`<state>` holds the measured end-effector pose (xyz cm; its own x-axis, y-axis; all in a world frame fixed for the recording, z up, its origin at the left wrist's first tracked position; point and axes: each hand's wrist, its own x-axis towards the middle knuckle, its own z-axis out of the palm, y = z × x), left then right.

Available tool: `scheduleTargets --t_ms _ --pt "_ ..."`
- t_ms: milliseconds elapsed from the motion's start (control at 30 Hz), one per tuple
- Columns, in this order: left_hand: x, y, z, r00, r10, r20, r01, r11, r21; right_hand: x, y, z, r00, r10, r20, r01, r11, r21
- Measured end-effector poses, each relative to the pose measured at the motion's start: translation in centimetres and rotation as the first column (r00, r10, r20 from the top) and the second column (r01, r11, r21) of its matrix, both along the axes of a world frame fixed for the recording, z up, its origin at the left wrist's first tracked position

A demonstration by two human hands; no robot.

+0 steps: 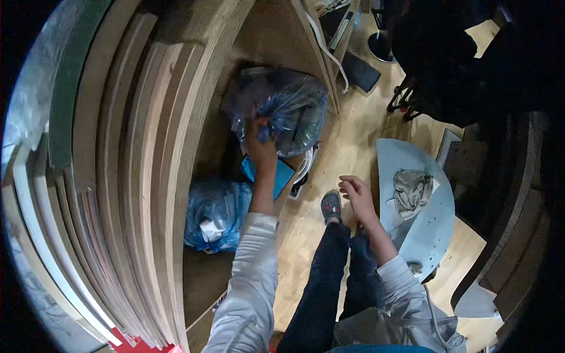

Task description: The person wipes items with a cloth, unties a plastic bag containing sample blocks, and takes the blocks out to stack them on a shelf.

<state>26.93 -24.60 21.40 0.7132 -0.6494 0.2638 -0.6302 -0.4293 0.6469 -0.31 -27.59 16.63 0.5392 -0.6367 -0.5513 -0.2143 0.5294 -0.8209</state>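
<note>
My left hand (260,138) reaches onto a shelf at the upper middle, its fingers closed on the gathered plastic of a clear bluish bag (300,112). Something round and dark shows through the plastic, but I cannot make out what. Under my left forearm lies a bright blue flat item (279,176). My right hand (355,191) hangs over the floor with its fingers apart and nothing in it. Beside it, a crumpled grey cloth (412,191) rests on a light blue rounded surface (435,217).
Several boards (153,147) stand upright at the left. A blue plastic bag (218,215) with something white sits lower on the shelf. White cables (305,165) lie near its edge. My shoe (331,205) is on the wooden floor (300,235). A dark chair-like shape fills the upper right.
</note>
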Motion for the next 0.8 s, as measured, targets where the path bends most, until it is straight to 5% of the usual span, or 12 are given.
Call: scheduleTargets --t_ms 33,67,167,200,300,333,400,433,467,567,700,800 --pt "-0.2 0.6 -0.5 0.969 -0.025 -0.246 -0.013 0.988 -0.152 1.0 -1.1 0.8 1.000 0.007 0.023 -0.006 1.000 -0.028" --pt "0.0 0.5 -1.1 0.969 -0.034 -0.246 -0.002 0.990 -0.144 2.1 -2.1 1.2 1.000 -0.003 0.024 0.004 1.000 -0.021" --pt "0.1 0.3 -2.1 0.797 0.519 -0.309 -0.527 0.847 0.067 5.0 -5.1 2.4 0.997 0.014 0.080 -0.006 0.995 -0.099" --pt "0.5 0.2 -1.6 0.796 0.523 -0.305 -0.528 0.846 0.074 5.8 -6.0 3.0 0.995 0.016 0.102 -0.004 0.993 -0.119" --pt "1.2 -1.2 0.9 0.658 0.154 -0.737 -0.481 0.839 -0.254 7.7 -7.2 4.3 0.989 0.009 0.144 0.012 0.990 -0.144" --pt "1.1 -1.3 1.2 0.658 0.158 -0.737 -0.477 0.844 -0.245 8.1 -7.4 4.5 0.987 -0.002 0.158 0.025 0.990 -0.141" --pt "0.0 -2.0 0.7 0.945 0.204 -0.256 -0.271 0.925 -0.264 8.8 -8.0 5.0 0.983 -0.022 0.183 0.049 0.988 -0.145" --pt "-0.6 -2.3 0.5 0.983 0.182 0.024 -0.172 0.958 -0.231 9.1 -8.1 5.3 0.984 -0.025 0.178 0.051 0.988 -0.143" --pt "-0.9 -2.4 0.0 0.983 0.180 0.020 -0.171 0.959 -0.228 9.4 -8.2 5.6 0.983 -0.017 0.181 0.047 0.985 -0.165" --pt "-1.5 -2.6 -0.9 0.891 0.283 -0.355 -0.400 0.859 -0.320 10.7 -8.4 7.0 0.982 -0.002 0.187 0.041 0.978 -0.206" --pt "-0.5 -0.6 1.2 0.837 0.198 -0.509 -0.222 0.975 0.015 14.0 -8.6 8.8 0.965 0.099 0.242 0.018 0.898 -0.439" --pt "-0.7 -0.4 3.4 0.804 0.193 -0.562 -0.238 0.971 -0.008 16.6 -8.3 9.0 0.968 0.205 0.142 -0.058 0.739 -0.671"
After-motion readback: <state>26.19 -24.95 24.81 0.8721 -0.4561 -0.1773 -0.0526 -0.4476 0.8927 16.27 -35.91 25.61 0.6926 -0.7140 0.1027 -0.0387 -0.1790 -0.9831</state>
